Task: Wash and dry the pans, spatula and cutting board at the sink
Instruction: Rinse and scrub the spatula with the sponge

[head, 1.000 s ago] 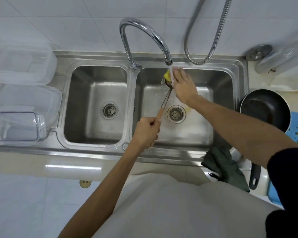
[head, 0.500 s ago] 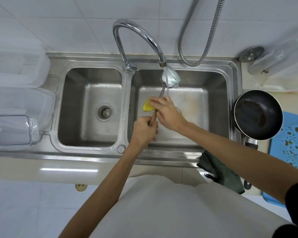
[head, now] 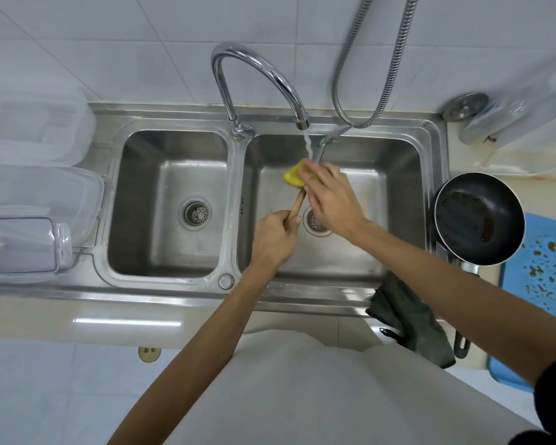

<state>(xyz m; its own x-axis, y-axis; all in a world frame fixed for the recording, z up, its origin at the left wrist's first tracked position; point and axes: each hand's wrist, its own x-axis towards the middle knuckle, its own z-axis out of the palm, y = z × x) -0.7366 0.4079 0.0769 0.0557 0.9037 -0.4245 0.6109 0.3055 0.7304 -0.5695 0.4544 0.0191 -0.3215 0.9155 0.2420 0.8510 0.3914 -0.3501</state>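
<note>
Your left hand (head: 276, 236) is closed around the wooden handle of the spatula (head: 297, 202), gripping it near its lower end over the right basin of the sink (head: 174, 293). The spatula slants up and away from you, and its metal end shows only as a blur just right of the stream of water running from the tap (head: 260, 69). Your right hand (head: 331, 197) holds a yellow sponge (head: 294, 176) against the spatula just above the wooden handle, fingers laid over the sponge; the thumb is hidden, so you cannot tell how far the sponge wraps around. The water falls right at the top edge of the sponge. A dark pan (head: 479, 218) with brown residue sits on the counter just right of the sink, and beside it lies a blue cutting board (head: 540, 277) spotted with brown bits. A dark green cloth (head: 408, 319) hangs over the sink's front rim near your right forearm. Clear plastic containers (head: 29, 187) are stacked left of the sink.
</note>
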